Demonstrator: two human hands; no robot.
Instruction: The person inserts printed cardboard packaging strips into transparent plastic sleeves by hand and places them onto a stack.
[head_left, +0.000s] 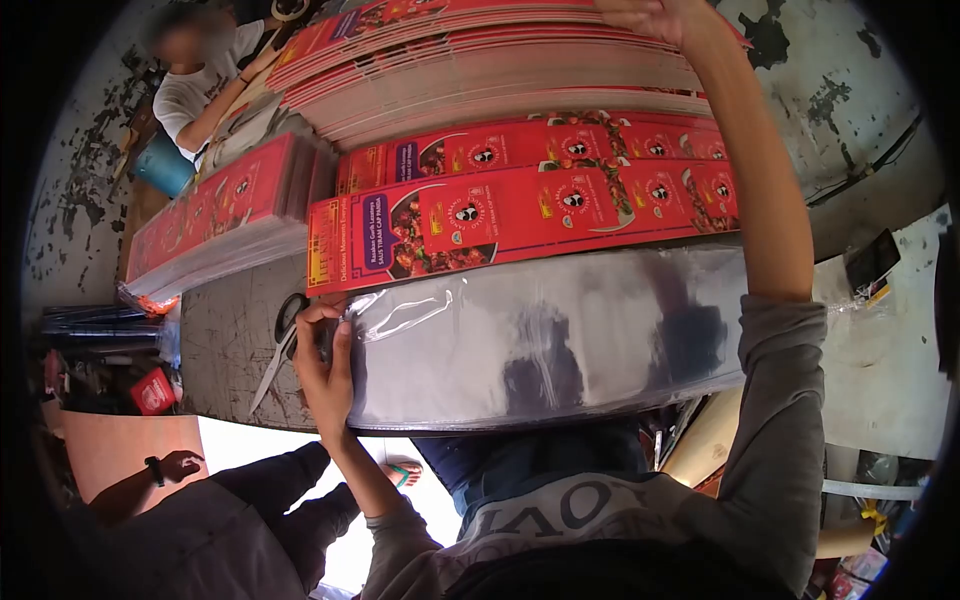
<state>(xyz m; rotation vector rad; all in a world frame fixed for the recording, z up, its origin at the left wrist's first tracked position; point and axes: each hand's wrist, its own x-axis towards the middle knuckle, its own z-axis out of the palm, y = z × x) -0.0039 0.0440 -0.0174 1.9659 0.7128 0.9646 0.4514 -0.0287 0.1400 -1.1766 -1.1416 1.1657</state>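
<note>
Here at the desk (225, 330), the left hand (325, 375) steadies the clear plastic stack (470, 350) along the near edge, fingers bent at its left corner (scissors (275, 355) right beside them), though whether they pinch a layer I can't tell. Up at the far edge, the right hand (650, 18) reaches over the tall red printed stack (500, 50), fingers stretched out, their grip unclear; red printed strips (520, 215) lie between, and taking just one sheet would call for a clean separation.
</note>
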